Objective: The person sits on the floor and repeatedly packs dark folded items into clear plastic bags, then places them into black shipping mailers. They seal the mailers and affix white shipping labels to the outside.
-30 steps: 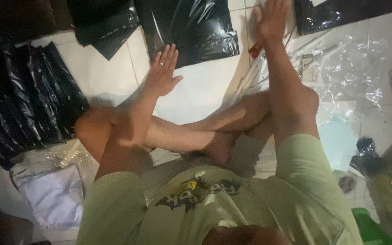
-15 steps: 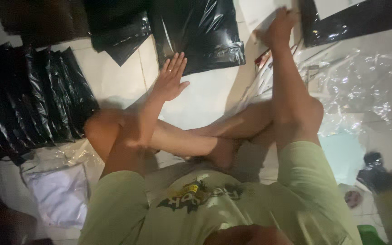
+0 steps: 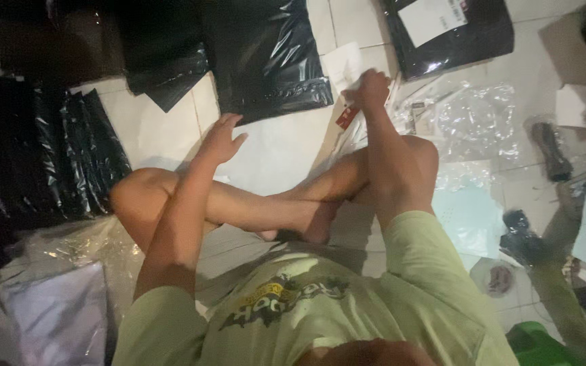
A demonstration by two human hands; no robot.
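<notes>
Head view: person sits cross-legged on a tiled floor, looking down over a green shirt and bare legs

Right hand: closed in a pinch on a small white slip, held low over the floor just beside a black bag. A small red tag hangs directly beneath the wrist; whether it is joined to the slip cannot be told

Left hand: open, fingers spread, holding nothing. It hovers just off the near edge of the black bag, which lies flat on the floor ahead; contact with the bag cannot be confirmed

Progress, as judged: a labelled bag at upper right already carries a white label and appears finished. The bag ahead shows no label, so it appears to be the one in hand, with the slip not yet applied. A stack of black bags at left looks unused, suggesting much work remains

Surface and room: pale floor tiles with dark grout lines, dimly lit and heavily cluttered. Crumpled clear wrap lies to the right of the right arm, pale blue sheets beside the knee, and a clear-wrapped white packet at lower left. Further items at far right are too dark to identify
</notes>
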